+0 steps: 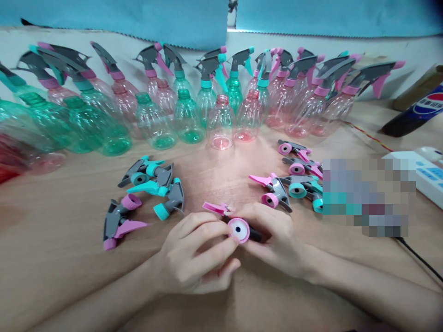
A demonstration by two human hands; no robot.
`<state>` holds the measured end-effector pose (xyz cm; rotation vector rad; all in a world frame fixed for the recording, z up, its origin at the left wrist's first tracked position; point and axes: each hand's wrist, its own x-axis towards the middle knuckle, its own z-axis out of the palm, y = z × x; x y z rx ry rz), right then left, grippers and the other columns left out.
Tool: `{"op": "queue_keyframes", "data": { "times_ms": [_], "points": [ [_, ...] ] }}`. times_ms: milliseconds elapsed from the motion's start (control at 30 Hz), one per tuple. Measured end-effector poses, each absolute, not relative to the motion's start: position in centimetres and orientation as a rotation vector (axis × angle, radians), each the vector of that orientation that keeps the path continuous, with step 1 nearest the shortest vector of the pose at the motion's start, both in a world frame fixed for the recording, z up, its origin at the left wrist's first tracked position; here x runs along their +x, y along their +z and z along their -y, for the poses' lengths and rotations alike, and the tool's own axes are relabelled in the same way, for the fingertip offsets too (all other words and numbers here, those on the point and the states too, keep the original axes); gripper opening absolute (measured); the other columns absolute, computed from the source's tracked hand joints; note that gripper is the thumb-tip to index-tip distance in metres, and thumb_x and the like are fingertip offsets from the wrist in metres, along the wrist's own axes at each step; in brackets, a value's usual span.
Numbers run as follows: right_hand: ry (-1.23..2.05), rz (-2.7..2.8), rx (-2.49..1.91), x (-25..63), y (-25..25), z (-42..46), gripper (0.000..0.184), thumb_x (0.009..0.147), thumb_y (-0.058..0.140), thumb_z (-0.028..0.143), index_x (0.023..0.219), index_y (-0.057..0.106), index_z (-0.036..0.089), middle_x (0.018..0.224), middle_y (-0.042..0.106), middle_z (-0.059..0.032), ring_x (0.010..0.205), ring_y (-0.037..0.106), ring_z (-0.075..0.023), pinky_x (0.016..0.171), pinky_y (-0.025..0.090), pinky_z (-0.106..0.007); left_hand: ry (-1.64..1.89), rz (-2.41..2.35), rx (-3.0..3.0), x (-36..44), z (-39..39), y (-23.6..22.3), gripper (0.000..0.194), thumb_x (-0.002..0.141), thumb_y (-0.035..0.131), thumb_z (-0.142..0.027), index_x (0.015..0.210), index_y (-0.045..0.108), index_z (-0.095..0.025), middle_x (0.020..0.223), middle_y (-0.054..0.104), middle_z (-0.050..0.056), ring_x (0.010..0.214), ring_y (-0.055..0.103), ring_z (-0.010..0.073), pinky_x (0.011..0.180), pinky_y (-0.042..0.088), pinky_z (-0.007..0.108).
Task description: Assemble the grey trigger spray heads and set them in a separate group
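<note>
With the clock centred on the hands and 12 straight ahead, the pink-collared spray head (239,223) sits in the middle, lifted over the wooden table (69,230), its collar opening facing up towards the head camera. The left hand (187,253) comes in from 8 o'clock, half closed, its fingertips pinching the collar's rim. The right hand (275,233), from 4 o'clock, curls around the grey body. The pink trigger (214,207) points out to 10.

Loose on the table, three teal-trimmed spray heads (163,177) lie bunched at 10, and a pink-trimmed one (111,221) lies at 9. A mixed pink and teal group (278,189) spreads from 1 to 2.

Farther off, open-necked bottles (188,115), green and pink, stand from 10 to 12; behind them, bottles fitted with spray heads (235,92) run from 10 to nearly 2. A dark drink bottle (401,117) leans into view at 2
</note>
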<state>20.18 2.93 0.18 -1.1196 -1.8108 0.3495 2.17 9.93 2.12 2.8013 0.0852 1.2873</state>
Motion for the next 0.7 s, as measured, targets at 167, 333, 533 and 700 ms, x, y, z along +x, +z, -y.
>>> {"op": "queue_keyframes", "data": {
  "times_ms": [167, 333, 533, 700],
  "points": [
    [0.353, 1.813, -1.121, 20.2, 0.12, -2.95, 0.026, 0.076, 0.065, 0.017, 0.101, 0.056, 0.017, 0.093, 0.067, -0.0038, 0.086, 0.064, -0.0136, 0.076, 0.053, -0.025, 1.251, -0.072, 2.779, 2.05, -9.87, 1.76, 0.021, 0.067, 0.064, -0.018, 0.087, 0.065, -0.01, 0.089, 0.065, 0.01, 0.084, 0.056, 0.0209, 0.069, 0.053, 0.032],
    [0.368, 1.816, -1.13, 20.18, 0.03, -2.95, 0.024, 0.078, 0.064, 0.02, 0.101, 0.056, 0.017, 0.096, 0.067, -0.0046, 0.089, 0.063, -0.0144, 0.078, 0.053, -0.027, 1.231, -0.087, 2.816, 2.18, -9.81, 1.39, 0.023, 0.068, 0.064, -0.022, 0.088, 0.064, -0.011, 0.089, 0.065, 0.011, 0.084, 0.056, 0.0226, 0.066, 0.051, 0.033],
    [0.322, 1.822, -1.113, 20.1, 0.3, -3.01, 0.021, 0.08, 0.062, 0.019, 0.101, 0.058, 0.017, 0.099, 0.068, -0.0072, 0.091, 0.065, -0.0151, 0.079, 0.054, -0.028, 1.178, -0.131, 2.905, 2.28, -9.65, 1.51, 0.022, 0.074, 0.059, -0.031, 0.088, 0.062, -0.014, 0.09, 0.064, 0.008, 0.084, 0.056, 0.0218, 0.067, 0.047, 0.033],
    [0.308, 1.804, -1.115, 20.1, 0.44, -2.97, 0.02, 0.08, 0.062, 0.019, 0.1, 0.059, 0.018, 0.093, 0.069, -0.0053, 0.083, 0.066, -0.0141, 0.074, 0.055, -0.027, 1.194, -0.155, 3.026, 2.22, -9.38, 1.7, 0.02, 0.078, 0.058, -0.033, 0.089, 0.061, -0.016, 0.09, 0.064, 0.006, 0.084, 0.055, 0.0208, 0.066, 0.042, 0.032]
  ]
}}
